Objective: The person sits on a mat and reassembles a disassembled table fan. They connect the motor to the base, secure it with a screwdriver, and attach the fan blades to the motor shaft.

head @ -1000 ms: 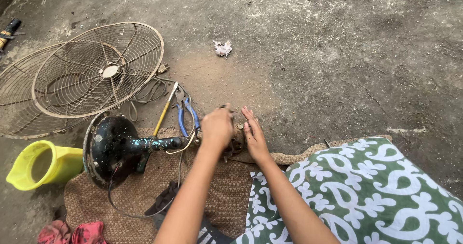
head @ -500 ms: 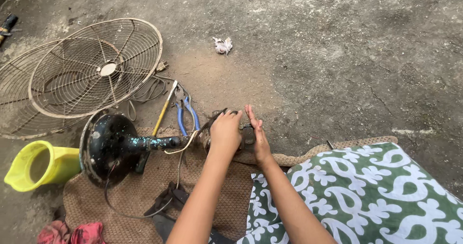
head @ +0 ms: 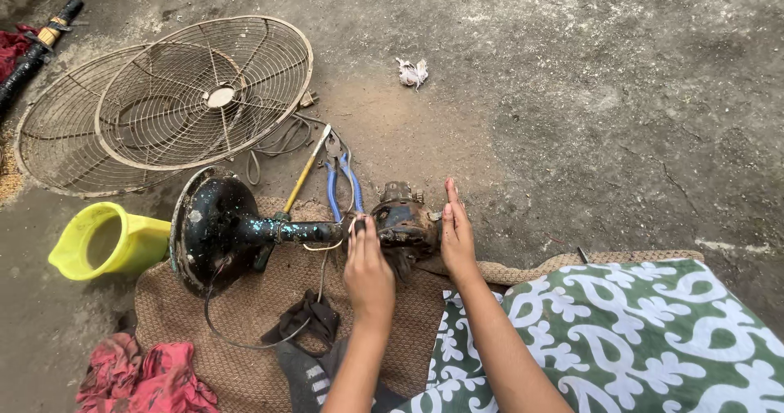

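At the centre of the frame a dirty fan motor (head: 404,224) lies on a brown mat (head: 245,315) spread on the concrete floor (head: 572,95). Both hands are on it, set apart with the motor between them: the left hand (head: 367,266) sits at its lower left, fingers curled where the motor meets the stem (head: 298,232), though how firmly it grips cannot be told; the right hand (head: 456,232) lies flat and open against the motor's right side, fingers pointing up the frame. The fan's long axis runs left to right, from the round black base (head: 208,229) at centre left, along the stem, to the motor just above and between the hands. The left hand is the nearer one to the stem. Pliers (head: 341,176) with blue handles and a yellow-handled screwdriver (head: 304,175) lie just above the stem. Two wire guards (head: 163,103) rest in the upper left, a yellow jug (head: 110,242) at the left, and a green patterned cloth (head: 637,339) fills the lower right.
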